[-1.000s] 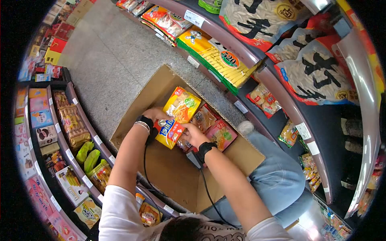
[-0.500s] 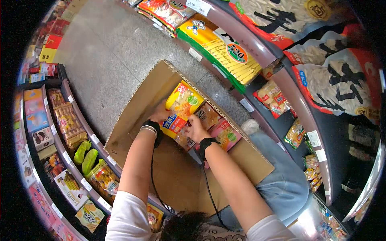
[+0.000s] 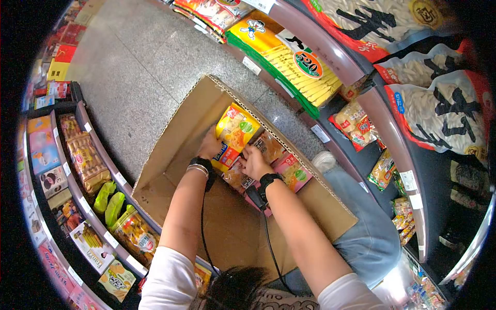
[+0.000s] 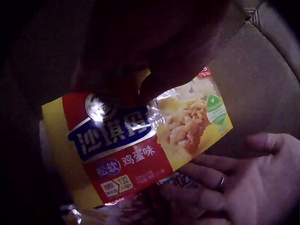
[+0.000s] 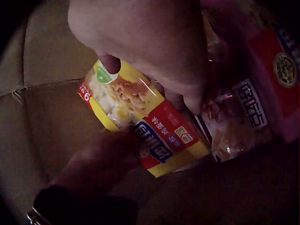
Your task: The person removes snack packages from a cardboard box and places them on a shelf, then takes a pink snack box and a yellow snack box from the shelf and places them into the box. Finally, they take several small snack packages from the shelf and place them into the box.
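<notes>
In the head view, a yellow and red sachima bag (image 3: 236,126) with a clear window lies at the far end of a cardboard box (image 3: 168,137). My left hand (image 3: 209,145) grips the bag's left side, its thumb over the front in the left wrist view. Along the opposite edge, my right hand (image 3: 254,164) reaches between the bag and its neighbours; its fingers look loosely straight in the left wrist view (image 4: 253,185), tips partly hidden by the bag. Beside it lie a clear brown snack packet (image 3: 272,148) and a pink packet (image 3: 295,173).
Shelves flank the box: noodle packs (image 3: 289,64) on the right, boxed biscuits (image 3: 92,245) and snack packs (image 3: 85,157) on the left. Grey stone floor (image 3: 139,62) stretches beyond the box. A bent knee in jeans (image 3: 361,227) is close to its right side.
The sachima bag has gone lower into the box, beside the other packets. My right hand has shifted from pinching its near end to its side edge. The head view has shifted slightly.
</notes>
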{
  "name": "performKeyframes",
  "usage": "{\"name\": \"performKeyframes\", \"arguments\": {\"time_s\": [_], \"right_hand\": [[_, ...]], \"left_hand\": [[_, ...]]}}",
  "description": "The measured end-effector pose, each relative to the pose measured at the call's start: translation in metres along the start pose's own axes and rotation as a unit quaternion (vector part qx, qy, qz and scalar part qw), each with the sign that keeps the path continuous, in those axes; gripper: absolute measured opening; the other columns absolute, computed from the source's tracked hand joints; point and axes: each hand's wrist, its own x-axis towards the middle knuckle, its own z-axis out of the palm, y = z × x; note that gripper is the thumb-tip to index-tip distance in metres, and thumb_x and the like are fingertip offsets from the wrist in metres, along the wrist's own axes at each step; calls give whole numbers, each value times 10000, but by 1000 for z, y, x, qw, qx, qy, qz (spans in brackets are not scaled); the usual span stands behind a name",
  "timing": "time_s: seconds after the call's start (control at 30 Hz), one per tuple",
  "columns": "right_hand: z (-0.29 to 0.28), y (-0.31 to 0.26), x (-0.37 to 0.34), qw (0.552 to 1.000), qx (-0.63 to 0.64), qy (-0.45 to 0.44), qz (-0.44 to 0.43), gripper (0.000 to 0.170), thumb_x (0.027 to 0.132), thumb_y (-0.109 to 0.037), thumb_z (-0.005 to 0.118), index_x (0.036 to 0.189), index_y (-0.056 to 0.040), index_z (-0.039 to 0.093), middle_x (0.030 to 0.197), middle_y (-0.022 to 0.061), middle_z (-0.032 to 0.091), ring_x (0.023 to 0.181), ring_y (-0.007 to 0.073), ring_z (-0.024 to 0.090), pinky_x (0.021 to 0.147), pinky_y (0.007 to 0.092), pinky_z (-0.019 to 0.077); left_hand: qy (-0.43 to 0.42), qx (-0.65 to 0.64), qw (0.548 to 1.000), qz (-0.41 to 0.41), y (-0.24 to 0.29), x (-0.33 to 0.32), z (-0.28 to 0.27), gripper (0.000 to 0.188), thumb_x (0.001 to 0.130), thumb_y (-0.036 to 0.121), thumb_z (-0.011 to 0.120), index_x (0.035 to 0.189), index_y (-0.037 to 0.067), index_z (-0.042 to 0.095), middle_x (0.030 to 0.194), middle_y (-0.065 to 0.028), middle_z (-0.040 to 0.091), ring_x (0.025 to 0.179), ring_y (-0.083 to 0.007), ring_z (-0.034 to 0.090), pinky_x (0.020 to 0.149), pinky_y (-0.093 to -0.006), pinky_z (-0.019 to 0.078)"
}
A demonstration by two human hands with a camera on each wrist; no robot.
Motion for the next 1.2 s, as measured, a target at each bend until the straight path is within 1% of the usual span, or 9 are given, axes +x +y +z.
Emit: {"name": "performKeyframes", "arguments": {"time_s": [0.07, 0.17, 0.3, 0.4, 0.5, 0.67, 0.9, 1.07, 1.2], "right_hand": [[-5, 3, 7, 1000, -16, 2, 26, 409, 830, -411, 417, 1197, -234, 457, 1284, -47, 468, 1066, 194, 436, 842, 374, 313], [-4, 9, 14, 1000, -26, -6, 9, 435, 833, -401, 405, 1236, -243, 447, 1313, -41, 457, 1072, 191, 438, 856, 369, 300], [8, 2, -8, 999, 5, -9, -38, 505, 839, -397, 414, 1318, -237, 403, 1332, -25, 463, 1114, 200, 437, 880, 385, 300], [15, -11, -34, 999, 11, 6, -31, 506, 857, -421, 412, 1315, -208, 409, 1338, 13, 468, 1170, 211, 423, 942, 424, 292], [18, -14, -58, 997, -18, 26, -77, 522, 870, -456, 407, 1314, -183, 411, 1347, 56, 463, 1201, 227, 426, 995, 451, 276], [34, -14, -119, 974, -152, 31, -162, 493, 866, -452, 482, 1253, -147, 462, 1287, 92, 514, 1126, 262, 510, 945, 443, 358], [59, -30, -264, 933, -94, -62, -343, 303, 932, -296, 473, 1147, -87, 519, 1094, 100, 591, 959, 201, 579, 812, 335, 468], [53, -31, -387, 879, -40, -150, -451, 265, 935, -238, 483, 1136, -68, 517, 1060, 99, 605, 941, 197, 586, 808, 345, 475], [28, -20, -470, 821, -35, -188, -538, 242, 938, -209, 485, 1119, -55, 526, 1023, 105, 612, 927, 196, 595, 800, 336, 479]], "left_hand": [[-59, 1, 998, 9, -42, 24, 21, 542, 762, 94, 598, 1283, 59, 451, 1180, -227, 567, 1105, -365, 542, 934, -413, 437], [-98, -22, 995, -6, -6, -2, 4, 533, 750, 92, 591, 1268, 58, 473, 1158, -225, 583, 1095, -370, 548, 921, -412, 442], [-67, 21, 997, -39, 3, -8, 2, 433, 775, 156, 571, 1198, 60, 557, 1094, -225, 617, 1036, -370, 583, 889, -411, 459], [-13, -18, 998, -61, 14, -3, 0, 362, 782, 173, 634, 1117, 40, 599, 937, -176, 673, 863, -268, 642, 777, -369, 502], [64, -8, 998, -15, 40, -13, -13, 346, 834, 187, 584, 1140, 25, 595, 906, -180, 680, 823, -239, 656, 742, -343, 514], [99, -295, 949, -58, 85, -37, -23, 268, 804, 141, 571, 1037, 52, 669, 837, -132, 689, 726, -189, 665, 651, -298, 513], [45, -445, 894, 29, 207, -183, -88, 233, 879, 140, 509, 1080, 50, 586, 1008, -66, 642, 863, -176, 632, 660, -292, 481], [36, -496, 861, 107, 266, -286, -99, 267, 892, 171, 505, 1142, 80, 532, 1118, -49, 594, 971, -164, 574, 825, -342, 449], [-21, -550, 817, 173, 331, -371, -85, 213, 882, 182, 568, 1074, 90, 569, 1006, -18, 626, 832, -97, 569, 729, -261, 461]]}}
